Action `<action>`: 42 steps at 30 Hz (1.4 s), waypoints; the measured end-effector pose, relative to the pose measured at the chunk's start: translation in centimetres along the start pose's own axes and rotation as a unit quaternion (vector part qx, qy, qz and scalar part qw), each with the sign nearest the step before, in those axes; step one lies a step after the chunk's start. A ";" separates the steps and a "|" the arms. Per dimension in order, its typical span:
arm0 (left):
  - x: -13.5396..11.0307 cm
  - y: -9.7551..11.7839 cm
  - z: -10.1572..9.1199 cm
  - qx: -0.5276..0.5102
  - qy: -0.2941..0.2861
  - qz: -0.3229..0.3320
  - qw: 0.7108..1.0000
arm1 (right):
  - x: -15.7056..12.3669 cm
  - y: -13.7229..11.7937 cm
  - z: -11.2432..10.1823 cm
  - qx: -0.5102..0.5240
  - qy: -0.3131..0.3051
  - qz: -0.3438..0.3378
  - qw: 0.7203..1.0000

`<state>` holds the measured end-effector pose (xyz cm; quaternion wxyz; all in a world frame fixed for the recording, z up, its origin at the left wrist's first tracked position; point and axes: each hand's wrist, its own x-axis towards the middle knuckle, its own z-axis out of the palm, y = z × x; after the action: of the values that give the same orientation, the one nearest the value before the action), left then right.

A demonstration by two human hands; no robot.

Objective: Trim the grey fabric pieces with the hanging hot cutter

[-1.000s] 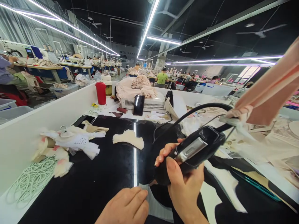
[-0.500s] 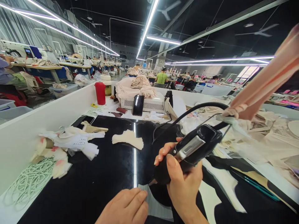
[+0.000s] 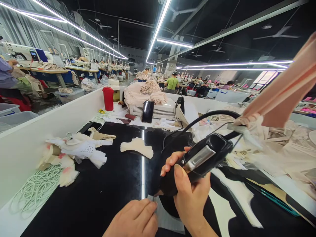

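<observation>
My right hand [image 3: 189, 192] is wrapped round a black corded hand tool [image 3: 199, 158] with a silver plate on its side. The tool tilts down to the left, its small tip at the edge of a thin grey piece of fabric [image 3: 170, 219]. My left hand [image 3: 134, 219] has its fingers pressed together on the left edge of that fabric, close to the tip. A pink cloth strip [image 3: 278, 89] is tied at the tool's upper end, beside its black cable [image 3: 209, 113]. A cream cut piece [image 3: 137, 147] lies further back on the black work surface [image 3: 98, 204].
Left are white fabric pieces [image 3: 86, 148] and tangled pale green cord [image 3: 40, 186]. Beige garments [image 3: 293, 148] heap at the right, near teal-handled tweezers or scissors [image 3: 278, 199]. At the back stand a red cup [image 3: 108, 98] and a phone [image 3: 147, 111]. White walls [image 3: 56, 121] border the table.
The view has shifted slightly. The tool and my right hand have moved a little left, bringing the tip closer to my left fingers. Both hands keep their hold.
</observation>
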<state>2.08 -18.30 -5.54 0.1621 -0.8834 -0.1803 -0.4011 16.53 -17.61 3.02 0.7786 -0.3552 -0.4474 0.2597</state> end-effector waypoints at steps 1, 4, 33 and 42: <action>0.0 0.0 0.0 0.002 0.001 -0.002 1.000 | 0.0 0.0 0.0 0.005 -0.002 0.004 1.000; 0.0 0.0 0.0 0.004 0.004 -0.005 1.000 | -0.1 0.1 0.1 0.023 -0.009 0.005 1.000; -0.6 -0.1 -1.4 -0.025 -0.096 0.014 0.995 | -1.2 -3.6 -6.6 -0.023 -0.033 0.012 0.999; -0.3 -0.5 -1.9 -0.021 -0.096 0.021 0.995 | -0.6 -3.1 -6.0 -0.032 -0.006 -0.011 0.999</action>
<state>0.46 -18.76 -4.46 0.1343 -0.9246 -0.1678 -0.3145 21.76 -21.89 3.08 0.7668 -0.3733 -0.4645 0.2385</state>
